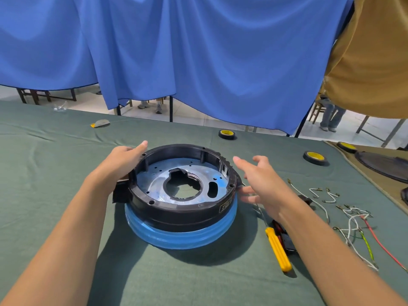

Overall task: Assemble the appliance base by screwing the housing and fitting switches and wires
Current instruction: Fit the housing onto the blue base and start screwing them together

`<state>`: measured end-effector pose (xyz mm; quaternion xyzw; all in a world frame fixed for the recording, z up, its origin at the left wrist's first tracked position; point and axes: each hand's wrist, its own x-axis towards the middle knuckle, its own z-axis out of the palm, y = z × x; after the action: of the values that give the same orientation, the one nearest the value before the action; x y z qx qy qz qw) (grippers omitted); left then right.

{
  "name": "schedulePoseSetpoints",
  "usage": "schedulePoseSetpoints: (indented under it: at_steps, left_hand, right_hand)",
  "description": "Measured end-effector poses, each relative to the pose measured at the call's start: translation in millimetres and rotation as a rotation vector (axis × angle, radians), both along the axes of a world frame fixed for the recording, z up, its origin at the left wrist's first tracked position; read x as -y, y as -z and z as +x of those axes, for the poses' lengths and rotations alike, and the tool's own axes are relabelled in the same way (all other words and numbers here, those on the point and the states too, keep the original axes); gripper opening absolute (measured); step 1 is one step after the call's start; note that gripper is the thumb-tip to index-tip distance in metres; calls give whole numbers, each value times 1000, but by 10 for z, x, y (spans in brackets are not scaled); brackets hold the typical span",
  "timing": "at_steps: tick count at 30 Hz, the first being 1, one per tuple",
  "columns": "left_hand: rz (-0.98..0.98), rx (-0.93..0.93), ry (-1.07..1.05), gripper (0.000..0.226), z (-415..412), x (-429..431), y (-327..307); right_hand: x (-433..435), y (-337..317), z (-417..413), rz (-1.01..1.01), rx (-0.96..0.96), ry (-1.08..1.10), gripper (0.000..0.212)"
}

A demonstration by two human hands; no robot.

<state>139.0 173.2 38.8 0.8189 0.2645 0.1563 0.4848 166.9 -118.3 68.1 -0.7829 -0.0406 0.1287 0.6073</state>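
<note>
A round black housing (pixel 176 214) with a blue lower ring (pixel 183 238) sits upside down on the green cloth, its metal inner plate (pixel 198 171) showing a ragged centre hole. My left hand (pixel 121 161) rests on the housing's left rim with the fingers laid straight along it. Just right of the housing, my right hand (pixel 262 182) hovers with fingers spread and holds nothing. A yellow-handled screwdriver (pixel 277 248) lies to the right of the base. Several loose wires (pixel 353 219) with terminals lie further right.
Two black tape rolls with yellow cores (pixel 226 134) (pixel 315 157) lie behind the housing, a third (pixel 347 147) on the neighbouring brown cloth. A dark part (pixel 287 239) lies under my right forearm. A grey scrap (pixel 101 123) sits far left. Blue curtains hang behind the table.
</note>
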Motion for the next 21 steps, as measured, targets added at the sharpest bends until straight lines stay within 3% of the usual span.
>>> schedulePoseSetpoints:
  at_steps: [4,7,11,13,16,18,21]
  left_hand:
    - [39,-21,41,47,-7,54,-49]
    - [63,-79,-27,61,-18,28,-73]
    - [26,-102,-46,76,-42,32,-37]
    - [-16,-29,24,69,-12,57,-3]
    - [-227,64,156,66,21,129,-14]
    - [-160,55,177,62,30,146,-30]
    - [-24,3,160,56,56,158,-44]
  right_hand:
    - [-46,14,52,7,27,-3,70]
    - [-124,-16,157,117,-20,-9,71]
    - [-228,12,246,82,-16,-34,65]
    - [-187,60,305,25,50,32,59]
    - [-73,90,296,-129,100,73,55]
    - [-43,88,260,-171,104,35,49]
    - [-72,22,249,-305,218,4,24]
